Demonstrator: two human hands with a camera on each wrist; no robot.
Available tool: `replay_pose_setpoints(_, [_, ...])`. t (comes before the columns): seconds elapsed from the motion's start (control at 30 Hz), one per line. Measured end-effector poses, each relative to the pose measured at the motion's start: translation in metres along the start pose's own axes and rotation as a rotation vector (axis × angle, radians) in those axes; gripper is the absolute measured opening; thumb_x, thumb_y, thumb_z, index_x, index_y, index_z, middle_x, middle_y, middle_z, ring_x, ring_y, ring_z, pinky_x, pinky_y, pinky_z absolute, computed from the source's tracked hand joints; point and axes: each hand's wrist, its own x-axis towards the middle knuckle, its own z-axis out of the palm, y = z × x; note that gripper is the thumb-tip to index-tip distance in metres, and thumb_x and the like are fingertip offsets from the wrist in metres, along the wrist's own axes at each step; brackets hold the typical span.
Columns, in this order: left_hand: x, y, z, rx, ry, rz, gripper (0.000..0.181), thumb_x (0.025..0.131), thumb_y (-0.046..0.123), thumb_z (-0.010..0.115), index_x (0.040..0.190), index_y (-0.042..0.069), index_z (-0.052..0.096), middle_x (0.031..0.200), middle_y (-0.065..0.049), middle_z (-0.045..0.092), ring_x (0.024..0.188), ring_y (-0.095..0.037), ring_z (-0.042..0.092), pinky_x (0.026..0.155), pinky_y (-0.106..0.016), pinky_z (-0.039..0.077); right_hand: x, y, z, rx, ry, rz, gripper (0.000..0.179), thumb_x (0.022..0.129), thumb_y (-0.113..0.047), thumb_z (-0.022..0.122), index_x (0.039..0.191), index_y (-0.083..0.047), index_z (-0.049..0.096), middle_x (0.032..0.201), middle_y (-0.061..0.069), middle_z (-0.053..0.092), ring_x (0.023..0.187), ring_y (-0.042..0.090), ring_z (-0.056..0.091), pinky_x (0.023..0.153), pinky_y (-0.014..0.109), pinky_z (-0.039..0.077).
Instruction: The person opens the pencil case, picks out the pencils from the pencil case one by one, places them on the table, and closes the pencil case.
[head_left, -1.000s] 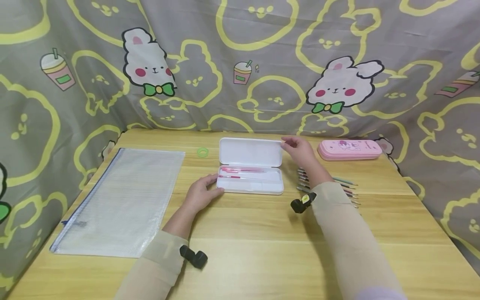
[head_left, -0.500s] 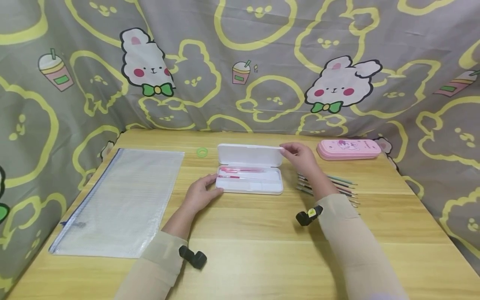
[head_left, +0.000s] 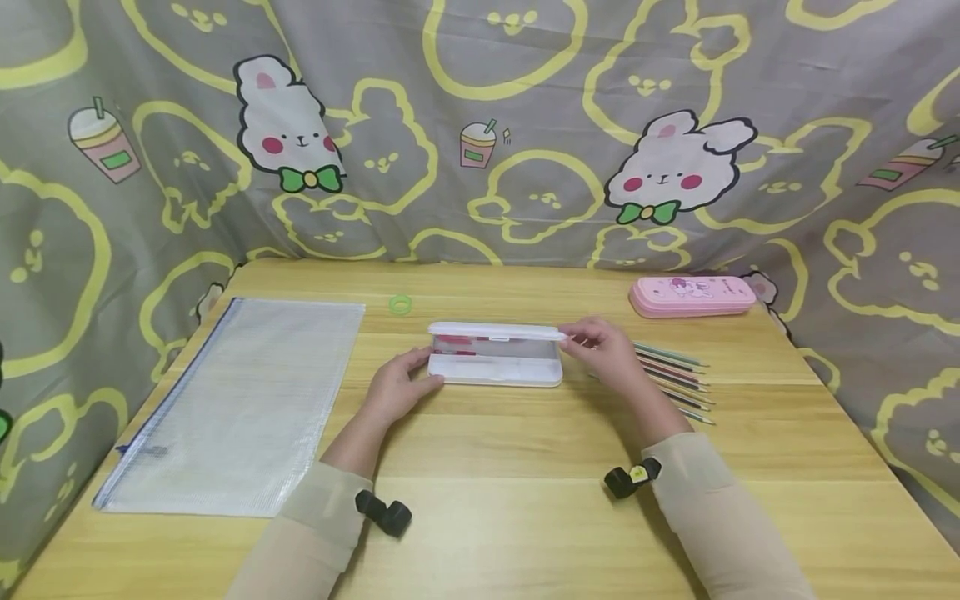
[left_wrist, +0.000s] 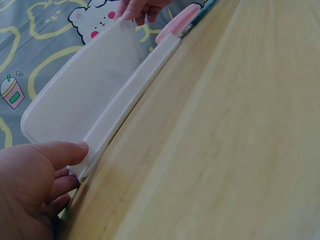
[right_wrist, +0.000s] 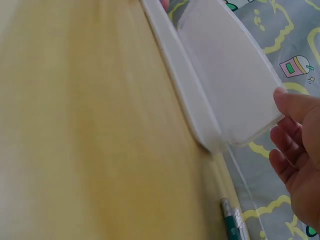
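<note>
A white pencil case (head_left: 498, 371) lies mid-table, its hinged lid (head_left: 480, 330) partly lowered over the base. Red and pink pens (head_left: 454, 352) show inside at the left. My left hand (head_left: 396, 388) grips the base's left end; in the left wrist view its thumb (left_wrist: 67, 152) presses the front corner with fingers bent at the end wall. At the other side, my right hand (head_left: 609, 357) pinches the lid's right corner. The right wrist view shows the thumb (right_wrist: 295, 104) on the lid's inner face and the other fingers curled behind.
Several pencils (head_left: 678, 379) lie side by side to the right, partly behind my right hand. A pink pencil case (head_left: 693, 297) sits at the back right. A clear mesh zip pouch (head_left: 232, 408) lies flat on the left, and a green ring (head_left: 401, 305) near the back. Patterned curtain encloses the table.
The lid has swung from upright forward and down over the base, with my right hand moving toward me along with it. My left hand has stayed at the left end.
</note>
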Motion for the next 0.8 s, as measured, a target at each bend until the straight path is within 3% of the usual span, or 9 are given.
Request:
replay_pose_setpoints(0.17, [0.000, 0.000, 0.000, -0.012, 0.000, 0.001, 0.063, 0.088, 0.029, 0.071, 0.142, 0.004, 0.049, 0.150, -0.017, 0.045, 0.144, -0.036, 0.035, 0.122, -0.051, 0.024, -0.010, 0.008, 0.004, 0.020, -0.040, 0.017, 0.025, 0.086, -0.016, 0.075, 0.106, -0.002, 0.074, 0.106, 0.015, 0.067, 0.084, 0.009, 0.057, 0.073, 0.017, 0.050])
replay_pose_setpoints(0.43, [0.000, -0.001, 0.001, -0.135, 0.029, -0.004, 0.075, 0.086, 0.036, 0.073, 0.147, 0.006, 0.041, 0.150, -0.015, 0.047, 0.143, -0.034, 0.038, 0.121, -0.048, 0.027, -0.016, 0.019, 0.016, 0.139, -0.044, 0.061, 0.021, 0.086, -0.013, 0.074, 0.100, 0.003, 0.072, 0.109, 0.015, 0.064, 0.096, 0.009, 0.058, 0.084, 0.015, 0.052])
replay_pose_setpoints(0.63, [0.001, 0.001, 0.000, -0.217, 0.088, 0.065, 0.062, 0.092, 0.032, 0.067, 0.144, 0.007, 0.046, 0.153, -0.013, 0.043, 0.144, -0.034, 0.036, 0.121, -0.048, 0.028, -0.018, 0.023, 0.020, 0.144, -0.096, 0.095, 0.034, 0.088, -0.013, 0.072, 0.117, 0.003, 0.066, 0.134, 0.022, 0.057, 0.119, 0.035, 0.059, 0.106, 0.043, 0.049])
replay_pose_setpoints(0.8, [0.003, 0.001, 0.003, -0.242, 0.081, 0.110, 0.055, 0.092, 0.021, 0.068, 0.140, 0.002, 0.050, 0.152, -0.014, 0.044, 0.141, -0.033, 0.042, 0.119, -0.043, 0.033, -0.019, 0.016, 0.020, 0.140, -0.138, 0.141, 0.047, 0.090, -0.015, 0.070, 0.132, 0.003, 0.057, 0.147, 0.023, 0.047, 0.131, 0.040, 0.051, 0.113, 0.049, 0.041])
